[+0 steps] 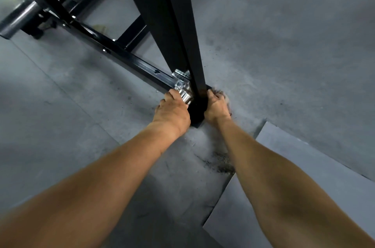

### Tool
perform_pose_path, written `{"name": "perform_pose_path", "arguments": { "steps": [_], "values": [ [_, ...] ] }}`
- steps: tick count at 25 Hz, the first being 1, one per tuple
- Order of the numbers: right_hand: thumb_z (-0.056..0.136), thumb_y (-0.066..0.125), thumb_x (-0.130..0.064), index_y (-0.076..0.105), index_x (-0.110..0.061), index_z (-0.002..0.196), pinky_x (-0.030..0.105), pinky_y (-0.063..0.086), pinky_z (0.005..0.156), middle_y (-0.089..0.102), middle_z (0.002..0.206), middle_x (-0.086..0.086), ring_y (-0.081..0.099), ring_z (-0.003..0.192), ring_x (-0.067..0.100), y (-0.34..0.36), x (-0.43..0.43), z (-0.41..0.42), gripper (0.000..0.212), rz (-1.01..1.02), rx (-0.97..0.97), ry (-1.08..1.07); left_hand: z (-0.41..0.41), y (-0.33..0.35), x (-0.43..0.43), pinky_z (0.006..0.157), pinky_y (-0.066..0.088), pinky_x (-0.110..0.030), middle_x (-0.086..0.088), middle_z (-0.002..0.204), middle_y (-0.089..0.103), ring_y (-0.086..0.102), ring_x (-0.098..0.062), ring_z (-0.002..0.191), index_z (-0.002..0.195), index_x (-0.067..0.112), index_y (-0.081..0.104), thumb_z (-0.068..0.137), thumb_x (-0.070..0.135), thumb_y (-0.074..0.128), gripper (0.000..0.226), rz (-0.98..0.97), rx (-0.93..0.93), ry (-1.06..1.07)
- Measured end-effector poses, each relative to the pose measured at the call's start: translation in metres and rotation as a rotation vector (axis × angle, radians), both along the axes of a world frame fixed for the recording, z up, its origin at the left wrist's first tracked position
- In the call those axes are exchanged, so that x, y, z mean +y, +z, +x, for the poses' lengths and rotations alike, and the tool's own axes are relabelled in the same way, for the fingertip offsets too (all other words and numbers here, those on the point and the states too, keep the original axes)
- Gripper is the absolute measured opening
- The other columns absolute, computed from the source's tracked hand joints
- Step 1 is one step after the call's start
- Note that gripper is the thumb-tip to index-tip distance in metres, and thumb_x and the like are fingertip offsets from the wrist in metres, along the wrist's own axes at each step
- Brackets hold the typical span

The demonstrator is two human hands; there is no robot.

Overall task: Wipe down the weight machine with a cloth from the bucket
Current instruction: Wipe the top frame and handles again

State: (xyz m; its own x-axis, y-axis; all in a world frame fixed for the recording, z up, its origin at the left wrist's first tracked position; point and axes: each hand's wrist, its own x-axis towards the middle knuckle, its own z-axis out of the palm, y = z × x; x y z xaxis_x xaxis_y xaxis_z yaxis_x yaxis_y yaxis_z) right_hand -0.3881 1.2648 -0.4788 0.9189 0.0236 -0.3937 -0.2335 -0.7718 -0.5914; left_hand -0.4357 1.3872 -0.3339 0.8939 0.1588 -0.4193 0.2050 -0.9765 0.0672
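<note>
The weight machine's black upright post (174, 24) slopes down to a foot (197, 118) on the concrete floor. A black base rail (129, 59) meets it there, next to a chrome fitting (183, 85). My left hand (173, 111) is on the left of the foot, with its fingers curled around the chrome fitting. On the foot's right side my right hand (216, 106) is closed on a crumpled greyish cloth (222, 93), blurred, which it presses against the base of the post. The bucket is out of view.
A chrome cylinder (18, 14) lies at the upper left beside more black frame bars. A patch of dark grit (223, 164) lies on the floor between my forearms. A lighter grey floor sheet (308, 168) covers the lower right.
</note>
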Motion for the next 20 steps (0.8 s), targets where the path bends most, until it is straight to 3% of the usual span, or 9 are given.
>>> {"name": "perform_pose_path", "arguments": {
  "steps": [2,5,8,11,13,14,16,18,20],
  "values": [
    [0.094,0.058,-0.01,0.031,-0.026,0.159,0.043,0.024,0.125,0.026,0.163,0.014,0.017,0.153,0.034,-0.003,-0.009,0.005,0.072,-0.025,0.005,0.05,0.0,-0.002,0.001,0.107,0.045,-0.046,-0.023,0.143,0.037,0.046,-0.035,0.127,0.149,-0.005,0.018,0.105,0.026,0.048,0.062,-0.003,-0.005,-0.01],
    [0.091,0.051,-0.011,0.035,-0.017,0.157,0.04,0.035,0.118,0.051,0.143,0.021,0.041,0.137,0.04,-0.01,0.001,0.006,0.068,-0.051,0.022,0.069,0.001,-0.005,0.002,0.106,0.046,-0.046,-0.023,0.144,0.036,0.046,-0.036,0.127,0.15,-0.006,0.016,0.105,0.027,0.048,0.064,-0.006,-0.013,-0.001],
    [0.086,0.048,-0.02,0.043,-0.016,0.15,0.039,0.035,0.117,0.057,0.138,0.021,0.048,0.133,0.038,-0.006,0.002,0.013,0.064,-0.033,0.065,0.063,-0.001,-0.002,0.0,0.107,0.045,-0.046,-0.022,0.145,0.036,0.046,-0.035,0.127,0.151,-0.005,0.016,0.105,0.028,0.048,0.065,0.007,-0.003,0.002],
    [0.091,0.052,-0.009,0.046,-0.019,0.15,0.03,0.028,0.119,0.046,0.15,0.021,0.039,0.143,0.035,-0.002,-0.001,0.016,0.06,0.037,0.051,0.054,0.002,-0.003,0.0,0.108,0.044,-0.046,-0.022,0.146,0.035,0.045,-0.035,0.129,0.15,-0.005,0.016,0.105,0.027,0.049,0.065,0.004,-0.009,0.02],
    [0.093,0.049,-0.004,0.051,-0.02,0.147,0.036,0.038,0.115,0.05,0.146,0.022,0.042,0.139,0.037,0.0,0.003,0.01,0.056,0.071,0.072,-0.012,0.002,-0.004,0.0,0.108,0.044,-0.046,-0.022,0.147,0.034,0.044,-0.035,0.13,0.15,-0.005,0.015,0.105,0.026,0.05,0.065,0.0,-0.011,0.023],
    [0.093,0.049,-0.003,0.056,-0.022,0.141,0.041,0.047,0.108,0.059,0.136,0.023,0.051,0.132,0.038,-0.001,0.004,0.011,0.052,0.114,0.091,-0.057,0.002,-0.004,0.0,0.108,0.044,-0.046,-0.022,0.147,0.034,0.044,-0.036,0.13,0.15,-0.005,0.015,0.105,0.026,0.05,0.066,0.0,-0.006,0.022],
    [0.094,0.051,0.0,0.062,-0.022,0.126,0.04,0.059,0.087,0.071,0.11,0.018,0.069,0.108,0.035,0.002,0.0,0.021,0.04,0.321,0.136,-0.208,0.001,-0.003,-0.001,0.107,0.044,-0.045,-0.022,0.146,0.034,0.044,-0.035,0.129,0.151,-0.004,0.014,0.105,0.027,0.049,0.065,0.017,0.005,0.011],
    [0.097,0.056,-0.001,0.067,-0.01,0.12,0.037,0.055,0.084,0.07,0.107,0.016,0.068,0.097,0.028,-0.001,-0.006,0.032,0.027,0.511,0.168,-0.388,0.002,-0.004,0.0,0.106,0.045,-0.045,-0.022,0.145,0.035,0.045,-0.035,0.128,0.15,-0.003,0.016,0.105,0.027,0.05,0.064,0.013,0.002,0.009],
    [0.097,0.056,0.002,0.071,-0.007,0.109,0.036,0.056,0.07,0.073,0.096,0.017,0.068,0.075,0.026,0.004,-0.005,0.025,0.021,0.655,0.21,-0.556,0.004,-0.004,0.001,0.106,0.046,-0.046,-0.021,0.146,0.034,0.044,-0.035,0.129,0.15,-0.003,0.016,0.104,0.026,0.051,0.065,-0.002,0.007,0.022]
  ]
}}
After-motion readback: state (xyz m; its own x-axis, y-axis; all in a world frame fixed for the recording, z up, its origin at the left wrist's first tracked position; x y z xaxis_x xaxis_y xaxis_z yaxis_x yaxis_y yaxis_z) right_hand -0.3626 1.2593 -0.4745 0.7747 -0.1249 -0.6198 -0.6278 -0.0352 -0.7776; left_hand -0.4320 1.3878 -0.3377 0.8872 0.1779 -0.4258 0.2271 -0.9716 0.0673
